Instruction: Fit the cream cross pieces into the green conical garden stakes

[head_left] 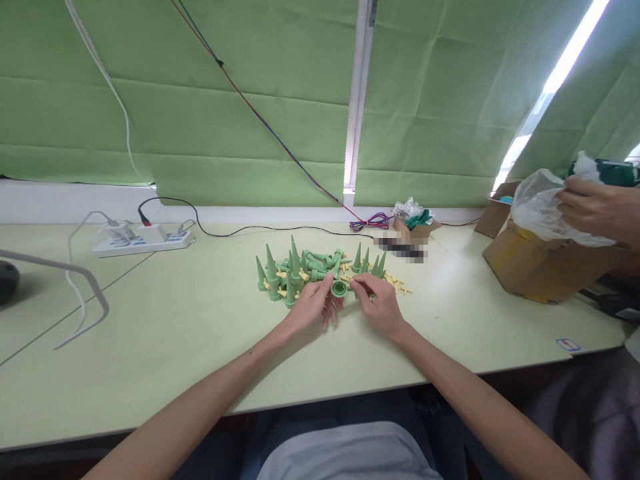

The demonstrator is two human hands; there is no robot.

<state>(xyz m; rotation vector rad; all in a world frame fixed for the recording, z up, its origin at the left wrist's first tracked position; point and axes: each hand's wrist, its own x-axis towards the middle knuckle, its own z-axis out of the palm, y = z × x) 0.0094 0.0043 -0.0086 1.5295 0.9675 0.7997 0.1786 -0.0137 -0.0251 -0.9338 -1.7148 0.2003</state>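
Observation:
My left hand (318,301) is closed around a green plastic spike (339,288), whose round hollow end faces me. At the right side of that end, my right hand (377,300) pinches a small yellow plastic piece (351,283), mostly hidden by the fingers. Several green cone spikes (295,259) stand upright behind my left hand, some with yellow pieces on them. More green spikes (320,259) lie in a pile beyond both hands. Loose yellow pieces (400,285) are scattered right of my right hand.
A power strip (145,240) with plugs sits at the left, its black cable running across the back. At the right, another person's hand (593,207) holds a clear plastic bag (540,207) over a cardboard box (535,263). A small open box (415,228) stands at the back.

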